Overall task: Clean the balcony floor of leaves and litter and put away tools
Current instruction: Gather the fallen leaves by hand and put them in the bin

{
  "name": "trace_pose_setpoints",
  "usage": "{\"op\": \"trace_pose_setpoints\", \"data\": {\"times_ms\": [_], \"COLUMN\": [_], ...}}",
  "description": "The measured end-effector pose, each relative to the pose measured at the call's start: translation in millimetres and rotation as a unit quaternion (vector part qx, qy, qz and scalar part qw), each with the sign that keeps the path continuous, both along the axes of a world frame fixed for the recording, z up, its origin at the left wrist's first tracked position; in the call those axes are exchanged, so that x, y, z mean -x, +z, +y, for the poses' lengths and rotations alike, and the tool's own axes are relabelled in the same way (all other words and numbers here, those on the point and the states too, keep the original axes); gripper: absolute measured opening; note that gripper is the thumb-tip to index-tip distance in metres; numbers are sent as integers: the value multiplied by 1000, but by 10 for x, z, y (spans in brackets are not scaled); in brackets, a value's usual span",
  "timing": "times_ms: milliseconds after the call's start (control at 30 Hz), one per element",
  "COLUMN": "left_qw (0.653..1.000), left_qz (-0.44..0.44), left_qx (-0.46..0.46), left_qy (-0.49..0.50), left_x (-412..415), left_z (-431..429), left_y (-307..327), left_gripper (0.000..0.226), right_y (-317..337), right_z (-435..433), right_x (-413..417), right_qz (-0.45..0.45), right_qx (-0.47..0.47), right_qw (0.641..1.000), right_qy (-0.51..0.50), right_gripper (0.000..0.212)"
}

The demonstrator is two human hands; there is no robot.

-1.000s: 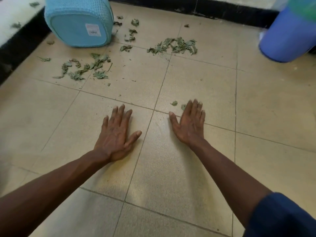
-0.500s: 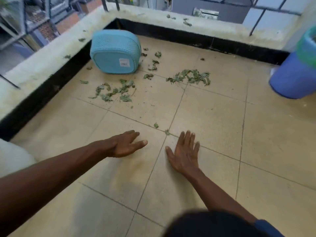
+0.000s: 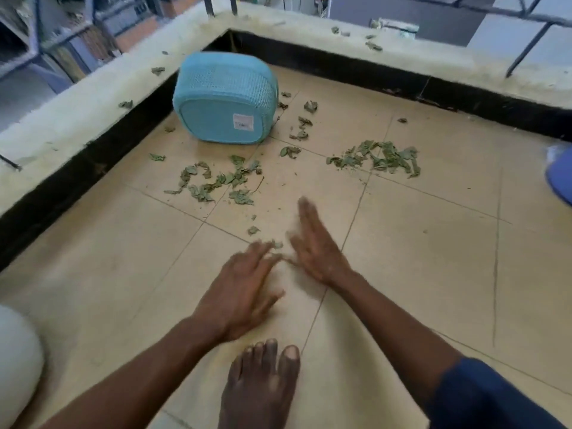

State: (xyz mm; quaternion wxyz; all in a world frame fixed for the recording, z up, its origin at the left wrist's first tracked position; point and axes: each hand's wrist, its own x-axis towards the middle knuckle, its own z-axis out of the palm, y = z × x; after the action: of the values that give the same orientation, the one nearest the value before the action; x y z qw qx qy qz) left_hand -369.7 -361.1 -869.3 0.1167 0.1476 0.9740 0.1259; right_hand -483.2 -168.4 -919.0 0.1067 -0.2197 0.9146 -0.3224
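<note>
Hands brought together since half a second back: left hand (image 3: 244,289) is now swung in close beside right hand (image 3: 315,243), and a bare foot (image 3: 263,382) has come into view at bottom centre. Both hands are blurred but are seen flat, palms down, fingers straight, nothing gripped. Contact with the tiled floor (image 3: 433,274) cannot be told.

Two loose leaf bits (image 3: 253,230) are found just above the left fingertips, one of them in the gap between the hands, so the left hand is judged nearer to them. Main litter lies further up the frame: left pile (image 3: 216,184) up and left of the hands, right pile (image 3: 377,159) up and right. Each is stretched roughly left-to-right, crosswise to the fingers. The right pile is judged nearer the right hand.

Counted:
- two hands, one foot
- two piles, two loose bits
- one thin scatter (image 3: 301,125) beside the basket
- one turquoise basket (image 3: 226,97), tipped on its side at upper centre-left
- one blue bucket (image 3: 560,178), cut off at right edge
- several leaves on the ledge (image 3: 93,97)

No broom or other tool is seen
</note>
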Motion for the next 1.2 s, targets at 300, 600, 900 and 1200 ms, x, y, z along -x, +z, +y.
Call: {"op": "trace_pose_setpoints", "data": {"times_ms": [300,600,900,1200], "left_qw": [983,960,911,983], "left_qz": [-32,81,49,-8], "left_qx": [134,-22,-5,-143], "left_qy": [-121,268,410,112], "left_x": [998,1119,2248,1959], "left_z": [-422,-1070,-2344,-1175], "left_y": [-452,-410,-464,-237], "left_gripper": [91,90,105,78], "right_y": [21,145,-80,-275], "right_z": [714,-7,-676,-956], "right_x": [256,984,1383,1425], "right_qz": [83,80,86,96], "right_qx": [-109,-138,-90,-111], "right_qw": [987,971,992,989], "right_qy": [84,176,37,3], "right_gripper": [68,67,64,73]}}
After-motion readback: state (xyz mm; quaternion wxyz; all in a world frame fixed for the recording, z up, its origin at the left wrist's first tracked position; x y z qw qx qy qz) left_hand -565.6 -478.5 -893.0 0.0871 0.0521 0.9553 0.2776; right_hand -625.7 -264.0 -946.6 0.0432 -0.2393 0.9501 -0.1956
